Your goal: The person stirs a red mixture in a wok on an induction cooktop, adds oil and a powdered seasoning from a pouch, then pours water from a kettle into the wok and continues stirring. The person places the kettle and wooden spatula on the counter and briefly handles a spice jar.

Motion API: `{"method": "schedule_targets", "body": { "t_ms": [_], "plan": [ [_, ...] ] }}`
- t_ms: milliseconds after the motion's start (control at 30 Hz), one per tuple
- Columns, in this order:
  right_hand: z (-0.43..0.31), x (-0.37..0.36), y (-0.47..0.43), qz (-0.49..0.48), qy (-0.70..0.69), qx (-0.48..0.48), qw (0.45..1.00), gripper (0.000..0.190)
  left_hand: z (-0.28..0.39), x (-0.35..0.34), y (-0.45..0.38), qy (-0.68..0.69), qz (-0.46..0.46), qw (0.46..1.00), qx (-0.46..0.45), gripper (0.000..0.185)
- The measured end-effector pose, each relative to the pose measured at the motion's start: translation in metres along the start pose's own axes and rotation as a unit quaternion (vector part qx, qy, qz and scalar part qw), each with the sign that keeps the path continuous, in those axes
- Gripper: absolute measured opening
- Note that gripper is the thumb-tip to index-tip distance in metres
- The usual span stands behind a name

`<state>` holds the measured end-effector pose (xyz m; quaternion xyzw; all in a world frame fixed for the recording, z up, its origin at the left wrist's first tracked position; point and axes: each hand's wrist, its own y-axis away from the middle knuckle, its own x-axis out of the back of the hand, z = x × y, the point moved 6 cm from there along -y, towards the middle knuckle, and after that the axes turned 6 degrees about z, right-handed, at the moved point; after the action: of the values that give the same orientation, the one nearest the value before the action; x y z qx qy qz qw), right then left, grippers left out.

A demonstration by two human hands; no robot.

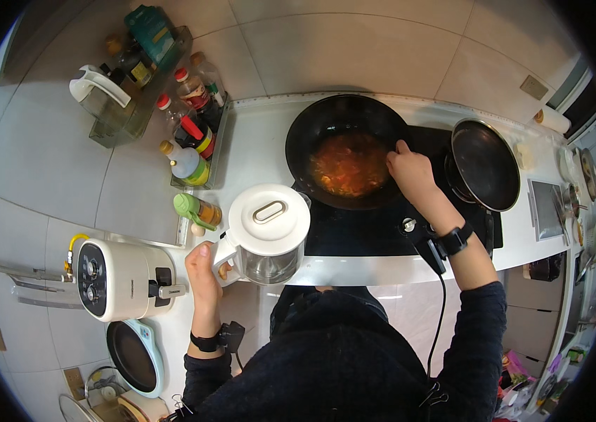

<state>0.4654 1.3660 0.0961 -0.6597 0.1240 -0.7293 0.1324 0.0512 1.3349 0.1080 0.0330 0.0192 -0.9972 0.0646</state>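
Note:
My left hand [207, 274] grips the white handle of a glass kettle [270, 264] with a white lid, held in front of the counter's edge, left of the cooktop. A black wok [303, 132] stands on the black cooktop [361, 237], with reddish-orange liquid and soft pieces [350, 163] in it. At the wok's right rim is my right hand [410, 166], its fingers bent together over the wok's inner side; whether they hold a utensil is hidden. Both wrists bear black straps with small devices.
Right of the wok a dark pan [485, 163] rests tilted on the other burner. Sauce bottles [187, 163] stand in a rack at left, near a green-lidded spice jar [198, 211] and an egg [198, 230]. A cream air fryer [124, 279] and a blue-rimmed electric pan [134, 358] lie further left.

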Motion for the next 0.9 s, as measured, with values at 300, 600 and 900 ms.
{"method": "schedule_targets", "body": {
  "t_ms": [300, 600, 900],
  "plan": [
    [0.024, 0.065, 0.079, 0.074, -0.276, -0.142, 0.948, 0.012, 0.019, -0.025, -0.014, -0.064, -0.086, 0.994, -0.010, 0.044],
    [0.038, 0.044, 0.151, 0.196, -0.391, -0.287, 0.853, 0.015, 0.045, -0.076, -0.045, -0.142, -0.163, 0.976, 0.035, 0.036],
    [0.032, 0.025, 0.179, 0.206, -0.445, -0.328, 0.807, 0.015, 0.071, -0.143, -0.067, -0.294, -0.245, 0.921, 0.073, 0.044]
  ]
}}
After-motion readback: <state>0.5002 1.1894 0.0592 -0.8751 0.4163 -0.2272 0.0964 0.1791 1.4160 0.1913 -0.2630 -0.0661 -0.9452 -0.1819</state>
